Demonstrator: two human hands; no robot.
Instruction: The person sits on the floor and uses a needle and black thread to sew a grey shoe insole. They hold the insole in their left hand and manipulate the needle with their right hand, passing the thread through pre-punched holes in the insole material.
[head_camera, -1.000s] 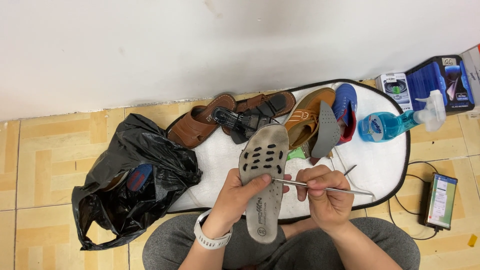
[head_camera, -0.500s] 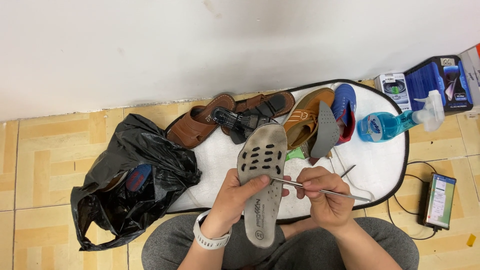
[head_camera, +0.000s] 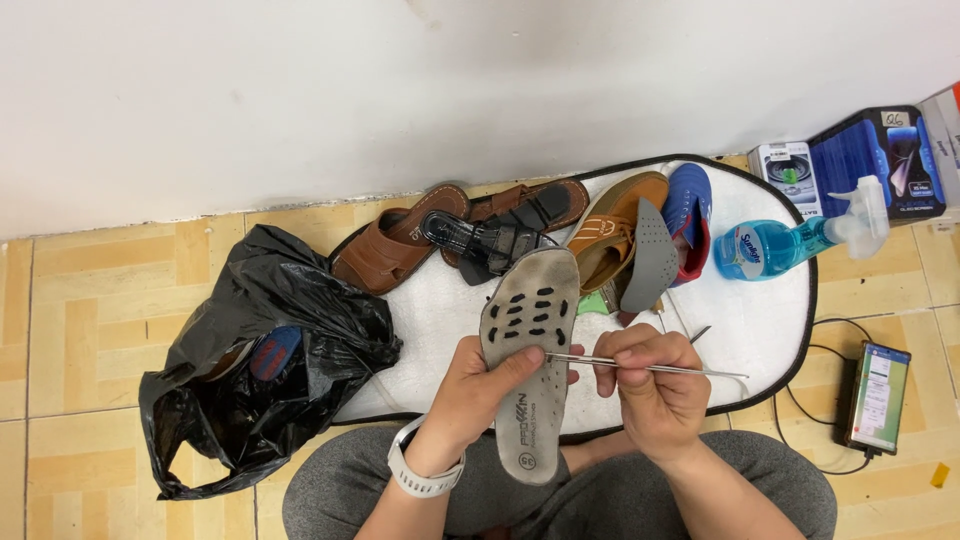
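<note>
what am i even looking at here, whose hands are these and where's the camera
There is no machine here. A person sits on a tiled floor, and one camera worn on their head looks down, so the two hands belong to the wearer.

The left hand, with a white wristband, grips a grey shoe insole that has dark oval holes. The right hand pinches a thin metal rod, and its tip reaches the insole's edge.

In front lies a white mat with a black border. On it are brown sandals, a black strappy sandal, a tan shoe, a second grey insole, a blue shoe and a blue spray bottle. A black plastic bag sits to the left, a phone on a cable to the right.
</note>
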